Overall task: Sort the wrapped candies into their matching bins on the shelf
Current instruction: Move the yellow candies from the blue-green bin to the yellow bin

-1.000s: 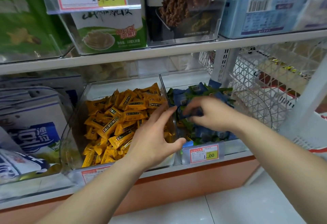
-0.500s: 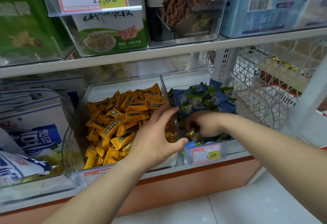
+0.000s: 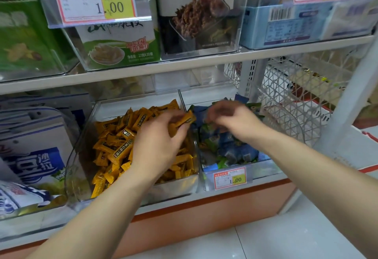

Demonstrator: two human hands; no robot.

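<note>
Two clear bins stand side by side on the lower shelf. The left bin (image 3: 78,176) holds a heap of yellow wrapped candies (image 3: 114,146). The right bin (image 3: 266,167) holds blue and green wrapped candies (image 3: 235,150). My left hand (image 3: 159,146) is over the left bin and pinches one yellow candy (image 3: 185,120) at the divider between the bins. My right hand (image 3: 235,121) hovers over the blue and green candies with its fingers curled down. Motion blur hides whether it holds anything.
A price tag (image 3: 230,177) sits on the right bin's front. Boxed snacks (image 3: 120,43) fill the upper shelf. Blue-and-white packs (image 3: 34,156) lie left of the bins, and a white wire basket (image 3: 286,103) stands to the right. White floor tiles are below.
My right hand has risen from the front of the right bin towards the divider. My left hand, open before, now pinches a yellow candy there.
</note>
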